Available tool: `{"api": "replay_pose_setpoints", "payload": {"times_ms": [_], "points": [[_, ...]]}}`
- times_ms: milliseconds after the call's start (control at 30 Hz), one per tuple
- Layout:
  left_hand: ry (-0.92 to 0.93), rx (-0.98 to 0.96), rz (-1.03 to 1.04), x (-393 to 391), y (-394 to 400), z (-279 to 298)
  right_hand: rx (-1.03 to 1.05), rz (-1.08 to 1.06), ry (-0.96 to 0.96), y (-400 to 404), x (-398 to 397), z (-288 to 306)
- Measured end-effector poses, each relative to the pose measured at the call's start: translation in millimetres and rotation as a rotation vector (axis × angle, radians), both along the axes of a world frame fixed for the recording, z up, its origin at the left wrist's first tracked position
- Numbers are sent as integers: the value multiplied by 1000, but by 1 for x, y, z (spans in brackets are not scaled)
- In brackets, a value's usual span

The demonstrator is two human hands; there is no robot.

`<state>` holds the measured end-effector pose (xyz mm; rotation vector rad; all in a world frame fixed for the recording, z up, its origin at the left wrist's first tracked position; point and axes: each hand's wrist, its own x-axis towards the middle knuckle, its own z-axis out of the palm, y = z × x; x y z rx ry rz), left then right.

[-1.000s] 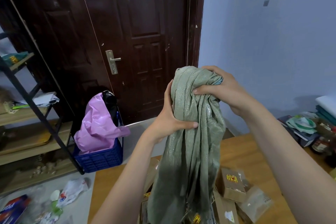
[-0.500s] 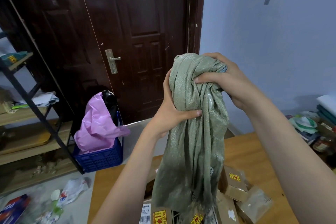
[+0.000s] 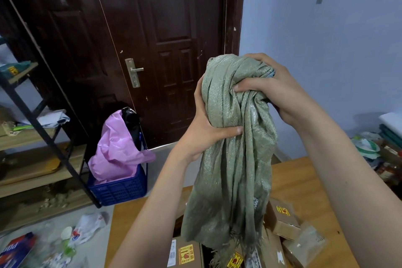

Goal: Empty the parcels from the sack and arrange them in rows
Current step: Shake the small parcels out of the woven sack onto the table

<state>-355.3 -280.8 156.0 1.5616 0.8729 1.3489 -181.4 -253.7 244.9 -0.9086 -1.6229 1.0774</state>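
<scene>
Still risky: both hands, left hand point(image 3: 204, 135) and right hand point(image 3: 276, 91), fingers point(image 3: 245, 88) clenched around the bunched sack point(image 3: 230, 159) hanging below them, parcels point(image 3: 282, 217) heaped underneath on the table point(image 3: 304, 183), likely to tumble off the edge or snag in the frayed hem.

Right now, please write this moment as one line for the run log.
step: emptying | sack: bunched, lifted over table | left hand, right hand: gripping sack | parcels: heaped below, unsorted
</scene>
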Motion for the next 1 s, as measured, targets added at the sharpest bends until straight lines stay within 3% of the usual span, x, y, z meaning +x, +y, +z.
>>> {"api": "replay_pose_setpoints", "payload": {"times_ms": [167,467,800,1000], "points": [[-20,20,22,-2,-2,3,-106,18,62,3,1,-5],[-8,-116,28,-11,-4,-12,-211,9,75,6,-2,-20],[72,-83,0,-19,-3,-3,-407,60,178,-1,-3,-13],[41,-47,22,-14,-3,-3,-379,56,162,-7,-3,-4]]}}
